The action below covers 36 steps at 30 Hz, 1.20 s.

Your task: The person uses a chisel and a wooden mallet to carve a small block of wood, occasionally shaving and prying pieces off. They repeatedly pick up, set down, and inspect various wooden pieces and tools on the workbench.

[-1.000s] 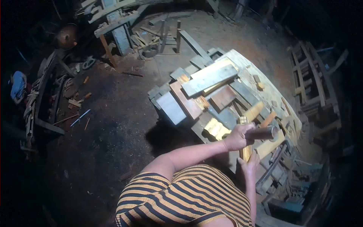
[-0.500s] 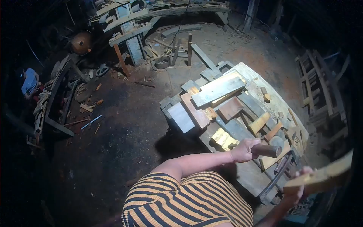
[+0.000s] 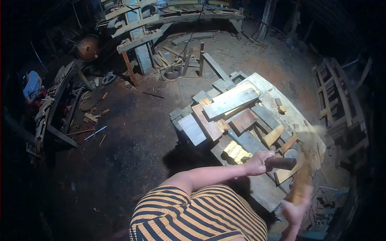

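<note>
One dark cylinder (image 3: 283,163) is finger-clamped in the extended left hand (image 3: 257,164), one blurred wooden piece (image 3: 302,181) in the right hand (image 3: 296,207).

In the left hand (image 3: 256,164), a dark cylinder (image 3: 282,163): brown, round in section, apparently unbroken along the visible length. Gripped in a closed fist, with one end hidden inside the fingers and the other jutting out to the right of the view, almost level across it, above the tabletop (image 3: 261,192).

In the right hand (image 3: 297,205), a wooden piece (image 3: 302,182): long, yellowish brown, badly smeared by motion blur. Held near the lower end, upright in the view, with the upper part too blurred for a clear outline. Just beside the cylinder's free end; touching or apart, impossible to tell.
</note>
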Available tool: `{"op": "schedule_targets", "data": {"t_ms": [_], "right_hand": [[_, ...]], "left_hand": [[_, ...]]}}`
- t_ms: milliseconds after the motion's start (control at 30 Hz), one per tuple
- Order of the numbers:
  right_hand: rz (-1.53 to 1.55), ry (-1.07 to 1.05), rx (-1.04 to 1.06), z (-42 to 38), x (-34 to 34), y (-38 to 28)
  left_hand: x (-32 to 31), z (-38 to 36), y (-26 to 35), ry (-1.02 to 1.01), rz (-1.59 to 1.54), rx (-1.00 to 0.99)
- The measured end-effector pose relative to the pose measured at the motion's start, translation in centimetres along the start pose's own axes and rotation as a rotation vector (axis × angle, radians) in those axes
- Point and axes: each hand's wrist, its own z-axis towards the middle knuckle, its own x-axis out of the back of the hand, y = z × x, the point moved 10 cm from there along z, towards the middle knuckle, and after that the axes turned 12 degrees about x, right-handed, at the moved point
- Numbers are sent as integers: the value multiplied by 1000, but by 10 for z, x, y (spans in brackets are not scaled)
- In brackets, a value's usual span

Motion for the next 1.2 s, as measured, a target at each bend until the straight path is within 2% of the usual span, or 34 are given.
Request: {"op": "schedule_targets", "data": {"t_ms": [33,100,200,233,300,367,433,467,500,567,800,833,900,933,1000,1100,1200], "right_hand": [[10,-158,-75,-3,-23,3],[-13,-154,-22,2,-17,7],[181,112,25,9,8,8],[278,198,54,7,13,27],[167,142,-42,3,6,53],[30,-5,-170,-4,-22,78],[-175,-117,-135,-12,-45,123],[-306,-163,-225,-17,-54,139],[-248,-183,-267,-21,-65,161],[-635,-236,-111,-14,-76,161],[-803,-174,-129,-17,-86,176],[-826,-153,-66,-20,-87,173],[-847,-131,1,-22,-88,167],[-838,-120,0,-22,-87,166],[-825,-107,-1,-23,-86,167],[-845,-92,-2,-24,-84,171],[-802,-36,18,-25,-81,169]], "left_hand": [[-2,-1,-5,-18,-5,24],[-4,1,-6,-46,-13,43],[4,1,-3,7,-21,-9],[4,0,-3,0,-24,-10],[10,1,-11,-23,-82,70],[13,2,-13,-48,-122,32],[16,2,-27,-38,-261,153],[21,3,-16,-22,-277,85],[22,3,-16,-18,-274,85],[24,3,-20,-23,-251,132],[35,0,-13,-7,-351,178],[43,0,0,56,-293,56],[49,1,2,74,-345,102],[51,1,-4,74,-344,100],[48,0,-35,8,-467,237],[55,2,-41,41,-362,187],[55,2,-42,41,-383,196]]}}
